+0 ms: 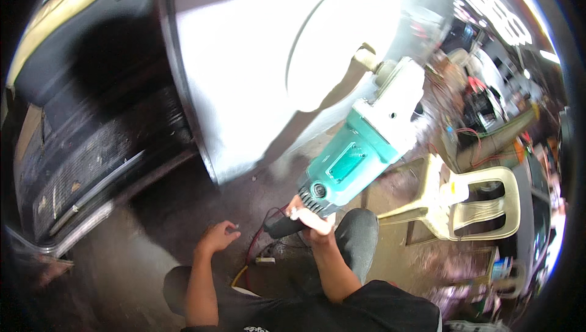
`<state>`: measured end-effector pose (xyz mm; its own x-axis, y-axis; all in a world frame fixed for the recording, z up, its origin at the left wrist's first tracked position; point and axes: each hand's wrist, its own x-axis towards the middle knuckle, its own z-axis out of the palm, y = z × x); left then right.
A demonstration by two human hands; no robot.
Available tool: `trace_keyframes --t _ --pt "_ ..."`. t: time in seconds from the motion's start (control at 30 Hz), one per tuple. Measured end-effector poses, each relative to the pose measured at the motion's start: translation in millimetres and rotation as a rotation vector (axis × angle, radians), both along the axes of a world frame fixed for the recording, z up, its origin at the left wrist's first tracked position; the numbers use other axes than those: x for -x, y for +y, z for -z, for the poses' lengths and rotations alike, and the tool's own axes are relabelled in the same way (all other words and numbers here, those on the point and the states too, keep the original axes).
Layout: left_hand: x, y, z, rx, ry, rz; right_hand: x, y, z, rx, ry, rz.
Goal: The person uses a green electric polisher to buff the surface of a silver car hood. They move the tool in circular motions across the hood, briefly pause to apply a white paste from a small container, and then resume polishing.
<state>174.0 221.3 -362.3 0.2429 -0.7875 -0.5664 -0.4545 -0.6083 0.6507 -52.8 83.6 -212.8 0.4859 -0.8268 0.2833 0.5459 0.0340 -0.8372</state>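
Observation:
A large teal polisher (348, 160) with a silver gear head slants up and to the right in front of me. My right hand (314, 221) is wrapped round its dark rear handle, below the vents. A pale, rounded fitting (367, 58) sticks out from the head toward a brightly lit white car door (226, 88). Glare hides whether the two touch. Lower left, my left hand (218, 237) hovers over the floor with its fingers apart and loosely bent, holding nothing I can see. A dark cord (267, 215) shows near the polisher's handle.
The car's dark doorway with its sill (122, 188) lies at the left, below a black and tan seat (91, 2). A cream plastic chair (439, 201) stands at the right. A red and yellow cable (247, 262) and a small pale block (265, 261) lie between my legs.

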Motion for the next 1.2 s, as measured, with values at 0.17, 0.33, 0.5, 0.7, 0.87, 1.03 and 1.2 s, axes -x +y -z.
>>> trace_keyframes --t 0.17,0.33,0.5,0.7,0.87,1.03,1.2 --pt "-25.7 3.7 61.3 0.052 0.056 0.095 -18.8 38.7 17.3 -0.014 -0.092 -0.041" --pt "-15.3 -14.6 62.1 0.116 0.09 0.204 -20.2 68.0 24.9 -0.072 -0.031 -0.095" --pt "-5.9 -45.2 62.3 0.192 0.097 0.253 -24.8 82.5 9.9 -0.056 0.096 0.012" --pt "20.6 -62.6 54.6 0.199 0.124 0.256 -12.7 66.3 -21.2 -0.041 0.116 0.094" --pt "28.3 -74.7 62.2 0.28 0.095 0.293 -13.1 31.5 -64.4 -0.019 0.089 0.196" --pt "26.6 -68.1 42.7 0.273 0.112 0.308 10.3 -13.9 -94.3 -0.13 -0.134 0.107" --pt "19.1 -63.4 51.3 0.213 0.135 0.285 29.3 -41.8 -93.6 -0.243 -0.242 0.068"
